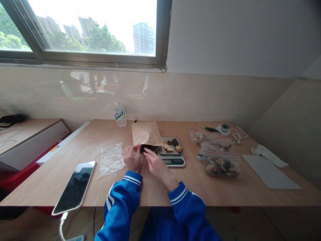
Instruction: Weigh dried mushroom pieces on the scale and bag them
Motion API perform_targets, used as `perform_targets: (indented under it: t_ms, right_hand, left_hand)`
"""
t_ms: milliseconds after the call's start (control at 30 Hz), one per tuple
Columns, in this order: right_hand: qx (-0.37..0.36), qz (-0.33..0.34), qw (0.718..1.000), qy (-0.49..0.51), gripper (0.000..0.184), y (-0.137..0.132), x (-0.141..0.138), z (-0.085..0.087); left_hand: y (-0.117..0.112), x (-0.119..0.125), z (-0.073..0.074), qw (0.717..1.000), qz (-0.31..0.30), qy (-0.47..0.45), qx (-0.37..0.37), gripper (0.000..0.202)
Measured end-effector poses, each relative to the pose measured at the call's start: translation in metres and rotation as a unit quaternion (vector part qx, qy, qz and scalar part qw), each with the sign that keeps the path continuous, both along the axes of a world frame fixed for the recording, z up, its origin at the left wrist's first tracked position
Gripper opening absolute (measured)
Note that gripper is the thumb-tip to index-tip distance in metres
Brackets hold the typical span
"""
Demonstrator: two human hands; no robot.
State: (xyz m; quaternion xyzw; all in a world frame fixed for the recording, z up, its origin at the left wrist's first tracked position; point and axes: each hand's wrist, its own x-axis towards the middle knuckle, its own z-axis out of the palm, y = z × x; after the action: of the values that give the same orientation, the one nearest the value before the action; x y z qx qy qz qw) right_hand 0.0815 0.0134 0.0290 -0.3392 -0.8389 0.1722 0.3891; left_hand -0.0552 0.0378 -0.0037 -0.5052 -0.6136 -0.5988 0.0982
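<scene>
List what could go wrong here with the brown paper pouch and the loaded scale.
1. Both hands, left hand and right hand, work at the mouth of the brown paper pouch, which lies against the scale; a nudge could shift it or disturb its reading.
2. The dried pieces sit loose on the pan, some near its rim; they might roll onto the table.
3. The phone overhangs the table's near edge and could be knocked off.
</scene>
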Motion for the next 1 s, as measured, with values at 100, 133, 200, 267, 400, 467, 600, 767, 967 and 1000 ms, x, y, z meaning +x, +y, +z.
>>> perform_targets:
  t_ms: [100,133,200,267,400,467,600,767,967,1000]
  right_hand:
    - [-0.023,-0.090,0.992,-0.090,0.044,0.014,-0.025,-0.003]
    - [-0.025,-0.120,0.984,-0.126,0.044,0.019,-0.030,-0.004]
    - [-0.030,-0.148,0.970,-0.191,0.041,0.030,-0.038,-0.005]
    - [-0.036,-0.133,0.964,-0.226,0.038,0.037,-0.044,-0.008]
    - [-0.044,-0.094,0.975,-0.196,0.037,0.043,-0.052,-0.021]
    - [-0.050,-0.074,0.987,-0.137,0.034,0.046,-0.051,-0.026]
    - [-0.084,-0.031,0.996,-0.007,0.032,0.049,-0.042,-0.030]
    - [-0.064,-0.014,0.996,0.057,0.030,0.044,-0.024,-0.028]
    - [0.019,-0.010,0.998,0.054,0.028,0.030,0.000,-0.028]
    - [0.032,-0.015,0.998,0.059,0.028,0.028,0.005,-0.028]
  left_hand:
    - [-0.001,0.000,-0.002,1.000,-0.004,-0.003,0.016,0.020]
    - [-0.001,0.000,-0.003,1.000,-0.006,-0.002,0.020,0.019]
    - [-0.001,0.000,-0.003,1.000,-0.004,-0.002,0.026,0.019]
    - [-0.001,0.000,-0.002,1.000,0.008,-0.008,0.026,0.019]
    - [-0.001,-0.001,0.002,0.998,0.048,-0.026,0.015,0.020]
    - [-0.001,-0.001,0.004,0.997,0.063,-0.029,0.017,0.021]
    - [-0.001,-0.001,0.005,0.997,0.072,-0.030,0.010,0.023]
    - [-0.002,0.000,0.005,0.998,0.054,-0.024,-0.025,0.025]
    - [-0.002,-0.001,0.005,0.997,0.052,-0.040,-0.031,0.025]
    - [-0.002,-0.001,0.005,0.997,0.055,-0.039,-0.029,0.025]
